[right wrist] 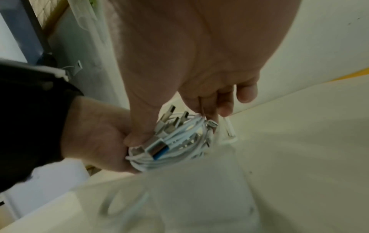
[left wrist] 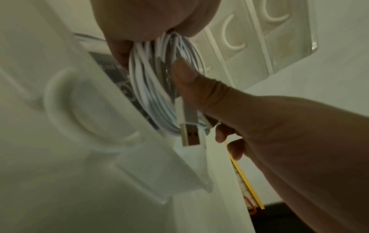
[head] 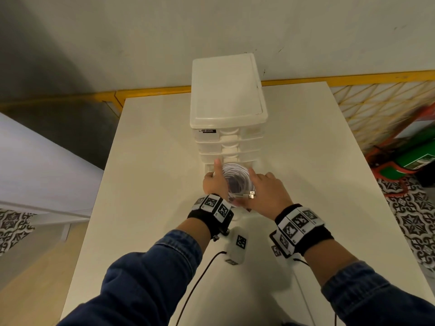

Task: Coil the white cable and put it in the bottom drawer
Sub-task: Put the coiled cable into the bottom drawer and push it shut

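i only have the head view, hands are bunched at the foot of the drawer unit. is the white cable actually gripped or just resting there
Observer: Gripped. In the left wrist view the left hand has its fingers curled over the coiled white cable.
Operator: is the right hand on it too
Observer: Yes. The right wrist view shows the right hand with thumb and fingertips closed on the coil.
Operator: are the plug ends tucked in
Observer: No. Several metal plugs stick out of the bundle, one with a blue insert.
Operator: bottom drawer open?
Observer: A clear drawer with a round handle lies pulled out just below the coil.
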